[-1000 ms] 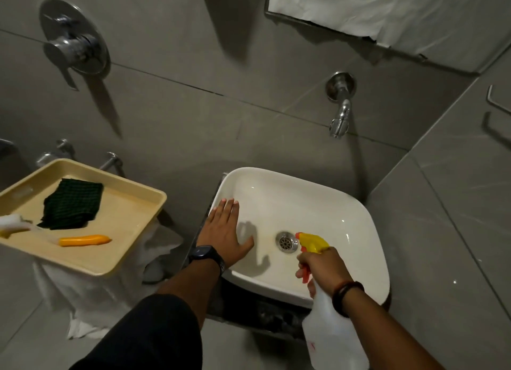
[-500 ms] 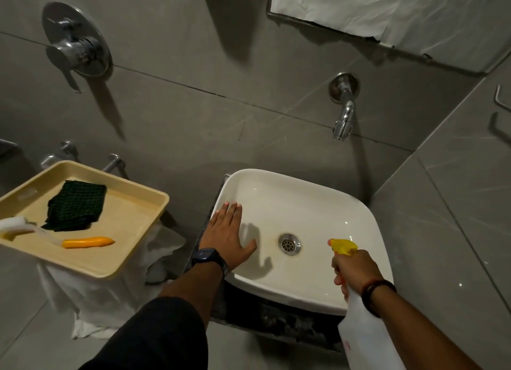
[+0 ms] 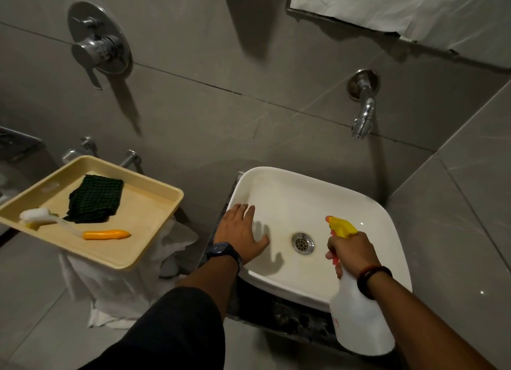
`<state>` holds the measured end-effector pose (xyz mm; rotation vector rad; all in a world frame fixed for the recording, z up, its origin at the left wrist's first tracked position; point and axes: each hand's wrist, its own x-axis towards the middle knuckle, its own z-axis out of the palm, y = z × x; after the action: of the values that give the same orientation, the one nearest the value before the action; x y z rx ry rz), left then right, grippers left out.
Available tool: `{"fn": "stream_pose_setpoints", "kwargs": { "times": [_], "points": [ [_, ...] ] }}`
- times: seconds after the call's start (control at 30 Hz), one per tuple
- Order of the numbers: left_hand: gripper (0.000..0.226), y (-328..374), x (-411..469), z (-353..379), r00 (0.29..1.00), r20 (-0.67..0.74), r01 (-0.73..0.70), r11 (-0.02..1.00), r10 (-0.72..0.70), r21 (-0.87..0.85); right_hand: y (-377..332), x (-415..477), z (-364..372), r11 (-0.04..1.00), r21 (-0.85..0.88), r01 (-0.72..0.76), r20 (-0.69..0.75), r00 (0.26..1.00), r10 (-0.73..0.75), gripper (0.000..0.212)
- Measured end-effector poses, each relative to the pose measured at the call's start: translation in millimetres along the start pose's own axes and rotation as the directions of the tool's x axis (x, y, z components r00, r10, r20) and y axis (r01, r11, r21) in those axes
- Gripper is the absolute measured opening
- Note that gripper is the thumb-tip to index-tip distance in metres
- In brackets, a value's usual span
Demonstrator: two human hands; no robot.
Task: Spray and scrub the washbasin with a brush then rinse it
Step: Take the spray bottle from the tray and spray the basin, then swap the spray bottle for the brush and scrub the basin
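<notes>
Washbasin [image 3: 290, 201], a white glazed ceramic bowl with rounded square corners, sits on a dark counter at the near right of the scene, below a chrome wall tap [image 3: 362, 112] set in the far grey-tiled wall. The job looks to be at its first stage: the right hand [image 3: 352, 252] is closed around the neck of a translucent white plastic spray bottle [image 3: 359, 314] with a yellow nozzle and orange trigger, the nozzle aimed across the bowl above the round chrome drain [image 3: 302, 243]. The left hand [image 3: 240, 233] lies flat and open on the basin's left rim, gripping nothing. Scrubbing seems not to have begun, since the white-bristled brush with an orange handle [image 3: 74, 226] lies on the cream plastic tray [image 3: 154, 231] well to the left, beside a dark green checked cloth [image 3: 95, 199]. No water runs from the tap, so rinsing is also left. The bowl's inside looks smooth and glossy with faint yellowish staining near the drain; whether spray wets it I cannot tell.
</notes>
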<state>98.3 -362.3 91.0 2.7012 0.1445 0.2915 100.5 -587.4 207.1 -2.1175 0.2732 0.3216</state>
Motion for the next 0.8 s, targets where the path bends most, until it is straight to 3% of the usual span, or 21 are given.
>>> {"fn": "stream_pose_setpoints", "kwargs": {
  "times": [0.23,0.37,0.5,0.63,0.7,0.8],
  "points": [
    [0.074,-37.0,-1.9,-19.7,1.0,-0.012,0.011,0.969,-0.014,-0.248,-93.1,-11.0,61.9,0.933,0.087,0.35,-0.049,0.937,-0.347,0.04],
    [0.072,-127.7,-8.7,-48.9,0.986,-0.024,0.155,0.967,-0.163,-0.204,-156.6,-12.0,132.8,0.812,0.26,0.523,-0.066,0.849,-0.525,0.057],
    [0.064,-236.6,-23.3,-79.6,0.946,-0.037,0.318,0.946,-0.321,-0.068,-190.1,11.8,230.6,0.756,0.335,0.563,-0.044,0.81,-0.584,0.065],
    [0.056,-329.9,-37.1,-100.0,0.905,-0.033,0.424,0.906,-0.423,-0.005,-198.7,49.0,345.4,0.773,0.376,0.511,0.031,0.827,-0.562,0.063],
    [0.054,-363.5,-41.6,-103.5,0.897,-0.037,0.44,0.898,-0.44,-0.001,-193.8,65.3,394.7,0.784,0.351,0.512,0.084,0.817,-0.571,0.051],
    [0.059,-403.2,-43.8,-99.1,0.888,-0.026,0.459,0.888,-0.458,0.016,-184.8,88.3,458.5,0.813,0.264,0.519,0.166,0.806,-0.568,0.058]
  ]
}}
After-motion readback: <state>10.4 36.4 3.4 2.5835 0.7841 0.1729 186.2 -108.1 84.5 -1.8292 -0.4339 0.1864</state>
